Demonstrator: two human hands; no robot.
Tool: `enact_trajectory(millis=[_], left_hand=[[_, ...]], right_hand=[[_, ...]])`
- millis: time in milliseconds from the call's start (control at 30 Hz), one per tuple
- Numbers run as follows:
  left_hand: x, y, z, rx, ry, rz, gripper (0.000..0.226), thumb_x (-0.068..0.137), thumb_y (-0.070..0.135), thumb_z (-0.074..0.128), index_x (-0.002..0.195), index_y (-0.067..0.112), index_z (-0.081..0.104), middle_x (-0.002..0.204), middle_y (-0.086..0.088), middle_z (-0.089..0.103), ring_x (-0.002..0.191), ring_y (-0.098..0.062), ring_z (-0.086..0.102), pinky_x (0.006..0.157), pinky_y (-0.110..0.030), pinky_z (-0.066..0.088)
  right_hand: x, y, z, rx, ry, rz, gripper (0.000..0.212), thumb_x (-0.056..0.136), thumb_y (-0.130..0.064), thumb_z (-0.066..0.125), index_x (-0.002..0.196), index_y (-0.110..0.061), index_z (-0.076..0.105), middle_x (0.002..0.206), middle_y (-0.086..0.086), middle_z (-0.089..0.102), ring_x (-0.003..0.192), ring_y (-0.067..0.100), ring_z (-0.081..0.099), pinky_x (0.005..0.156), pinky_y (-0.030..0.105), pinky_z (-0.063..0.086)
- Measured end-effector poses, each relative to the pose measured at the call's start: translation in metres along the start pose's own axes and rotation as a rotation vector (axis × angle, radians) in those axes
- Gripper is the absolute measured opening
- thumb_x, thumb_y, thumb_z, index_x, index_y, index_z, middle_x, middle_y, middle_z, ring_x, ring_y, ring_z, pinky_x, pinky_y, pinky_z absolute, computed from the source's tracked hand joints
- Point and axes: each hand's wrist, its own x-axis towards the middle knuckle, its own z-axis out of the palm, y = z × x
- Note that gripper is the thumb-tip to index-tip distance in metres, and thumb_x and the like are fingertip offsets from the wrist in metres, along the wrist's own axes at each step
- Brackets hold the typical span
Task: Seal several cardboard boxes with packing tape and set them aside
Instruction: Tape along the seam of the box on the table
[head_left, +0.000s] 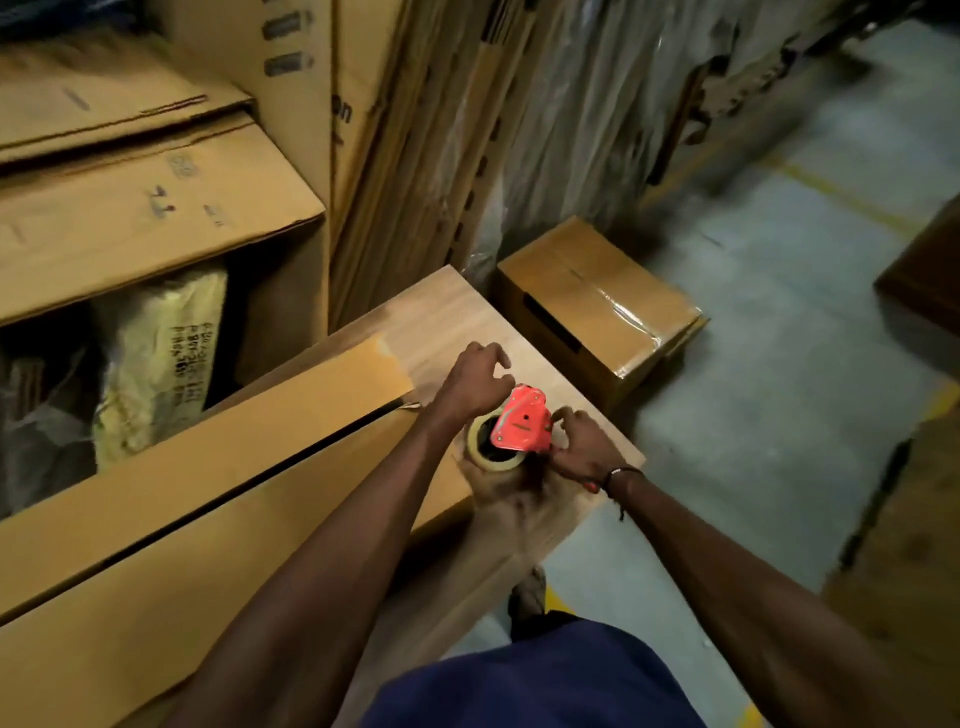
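Under both hands, a tape gun is held at the near end of a long box.

The left hand (475, 382) is curled on the far-left side of the red tape gun (522, 421), fingers bent but not clearly gripping it; the right hand (582, 447) is pinched at its right edge, seemingly on the tape end, though that cannot be told for sure. The tan roll (485, 441) sits just left of the red body. The long box (234, 493) runs away to the left of the hands, its open seam (249, 473) lying along that axis and ending just left of the left wrist. The next pull would probably run leftward along this seam, the left hand being nearer to it. A taped box (597, 306) stands on the floor (779, 338) beyond the right hand.
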Motion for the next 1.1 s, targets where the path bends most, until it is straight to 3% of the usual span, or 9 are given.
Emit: enact_trajectory(millis=[133, 267, 367, 467, 633, 767, 900, 1000, 1100], left_hand=[[0.027, -0.016, 0.025, -0.013, -0.032, -0.188, 0.020, 0.093, 0.017, 0.065, 0.111, 0.010, 0.070, 0.122, -0.012, 0.064, 0.115, -0.029, 0.059, 0.079, -0.025, 0.038], [0.032, -0.032, 0.036, 0.024, -0.050, -0.265, 0.020, 0.092, 0.015, 0.066, 0.109, 0.007, 0.071, 0.121, -0.015, 0.067, 0.117, -0.030, 0.059, 0.083, -0.029, 0.042], [0.035, -0.040, 0.038, 0.030, -0.030, -0.310, 0.017, 0.091, 0.015, 0.066, 0.106, 0.009, 0.072, 0.121, -0.015, 0.066, 0.115, -0.030, 0.060, 0.080, -0.027, 0.040], [0.042, -0.040, 0.034, 0.022, 0.010, -0.316, 0.020, 0.089, 0.012, 0.064, 0.108, 0.011, 0.071, 0.121, -0.019, 0.063, 0.116, -0.032, 0.058, 0.083, -0.029, 0.041], [0.047, -0.034, 0.007, -0.088, 0.220, -0.282, 0.025, 0.091, 0.000, 0.051, 0.110, 0.006, 0.066, 0.116, -0.019, 0.059, 0.092, -0.033, 0.064, 0.070, -0.027, 0.040], [0.041, -0.027, -0.020, -0.168, 0.455, -0.296, 0.023, 0.093, 0.000, 0.048, 0.107, 0.012, 0.060, 0.112, -0.011, 0.061, 0.103, -0.026, 0.056, 0.080, -0.033, 0.040], [0.025, -0.029, -0.059, -0.348, 0.715, -0.388, 0.016, 0.096, 0.006, 0.048, 0.105, 0.012, 0.060, 0.109, -0.009, 0.063, 0.101, -0.024, 0.056, 0.086, -0.038, 0.046], [0.012, -0.041, -0.085, -0.528, 0.763, -0.487, 0.011, 0.096, 0.018, 0.051, 0.097, 0.018, 0.062, 0.103, -0.007, 0.067, 0.097, -0.027, 0.064, 0.088, -0.045, 0.055], [-0.005, -0.061, -0.104, -0.689, 0.727, -0.559, 0.015, 0.095, 0.031, 0.051, 0.089, 0.023, 0.062, 0.099, -0.008, 0.069, 0.093, -0.028, 0.068, 0.091, -0.052, 0.059]], right_hand=[[0.021, 0.020, 0.025, 0.008, -0.101, 0.105, 0.073, 0.079, -0.051, 0.079, 0.128, -0.012, 0.042, 0.116, 0.018, 0.062, 0.107, 0.041, 0.064, 0.083, 0.045, 0.051], [0.029, 0.033, 0.039, -0.115, -0.172, 0.075, 0.063, 0.086, -0.061, 0.063, 0.126, -0.013, 0.055, 0.121, 0.018, 0.063, 0.112, 0.044, 0.061, 0.090, 0.049, 0.053], [0.029, 0.034, 0.041, -0.134, -0.178, -0.087, 0.057, 0.093, -0.056, 0.046, 0.130, -0.014, 0.056, 0.125, 0.018, 0.063, 0.114, 0.044, 0.060, 0.090, 0.050, 0.050], [0.034, 0.033, 0.033, -0.189, -0.164, -0.107, 0.053, 0.097, -0.059, 0.041, 0.125, -0.015, 0.052, 0.121, 0.017, 0.062, 0.111, 0.042, 0.057, 0.091, 0.050, 0.042], [0.059, 0.014, -0.017, -0.242, -0.081, -0.146, 0.051, 0.096, -0.066, 0.047, 0.110, -0.021, 0.066, 0.110, 0.012, 0.071, 0.104, 0.038, 0.065, 0.082, 0.042, 0.046], [0.091, -0.015, -0.075, -0.174, -0.137, -0.066, 0.079, 0.087, -0.087, 0.027, 0.088, -0.022, 0.072, 0.093, 0.006, 0.072, 0.088, 0.031, 0.068, 0.076, 0.041, 0.053], [0.109, -0.063, -0.135, -0.051, -0.175, -0.168, 0.071, 0.103, -0.071, 0.027, 0.087, -0.017, 0.070, 0.083, -0.002, 0.070, 0.075, 0.018, 0.065, 0.077, 0.042, 0.053], [0.115, -0.116, -0.163, 0.084, -0.224, -0.241, 0.069, 0.108, -0.061, 0.026, 0.081, -0.012, 0.067, 0.071, -0.006, 0.064, 0.063, 0.011, 0.058, 0.065, 0.029, 0.045], [0.120, -0.168, -0.168, 0.243, -0.288, -0.325, 0.084, 0.101, -0.075, 0.019, 0.078, -0.011, 0.068, 0.065, -0.003, 0.062, 0.060, 0.015, 0.052, 0.056, 0.027, 0.041]])
